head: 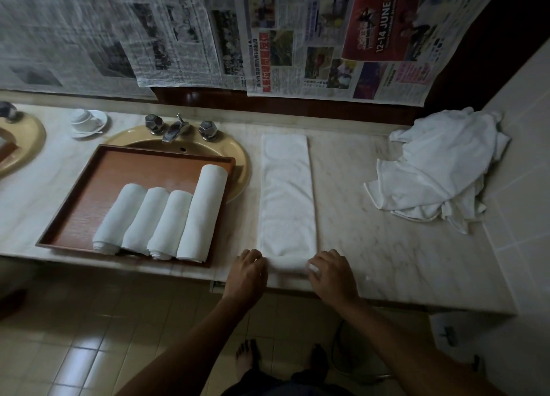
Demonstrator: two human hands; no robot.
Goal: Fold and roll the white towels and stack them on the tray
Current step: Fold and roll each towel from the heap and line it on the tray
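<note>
Rolling the near end of the folded towel (285,193) on the counter (387,247), we curl our left hand (248,269) and right hand (331,272) around it, with four rolls (160,217) already on the tray (98,187) and a crumpled pile (440,169) left.

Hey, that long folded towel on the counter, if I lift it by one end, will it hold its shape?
Probably not. The folded towel looks like soft cloth lying flat, so it would likely droop and unfold. The end both hands are rolling may loosen if released.
</note>
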